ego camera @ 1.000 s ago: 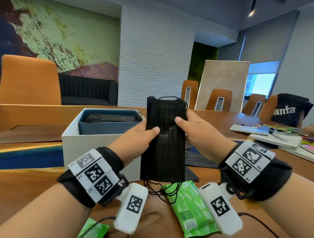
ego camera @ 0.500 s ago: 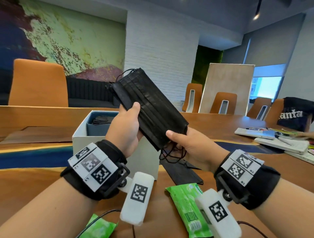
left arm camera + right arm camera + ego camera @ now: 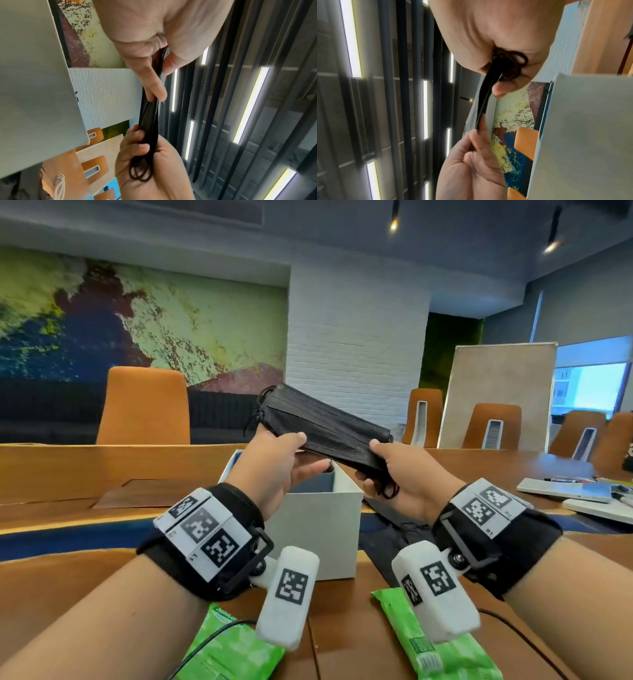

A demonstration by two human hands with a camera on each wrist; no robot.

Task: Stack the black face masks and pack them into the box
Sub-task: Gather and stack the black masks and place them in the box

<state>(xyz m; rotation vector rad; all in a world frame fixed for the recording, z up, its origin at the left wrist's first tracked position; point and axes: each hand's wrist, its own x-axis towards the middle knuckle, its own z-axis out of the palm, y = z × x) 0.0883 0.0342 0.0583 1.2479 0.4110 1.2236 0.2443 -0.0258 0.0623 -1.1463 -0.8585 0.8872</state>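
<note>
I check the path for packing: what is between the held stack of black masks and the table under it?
In the head view, the open white box stands there, directly below the mask stack held by the left hand and right hand.

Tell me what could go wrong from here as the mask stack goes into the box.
1. The stack of black masks is held only at its ends by the left hand and right hand; the middle could sag or fan apart.
2. Ear loops bunched in the right grip might snag on the white box rim.
</note>
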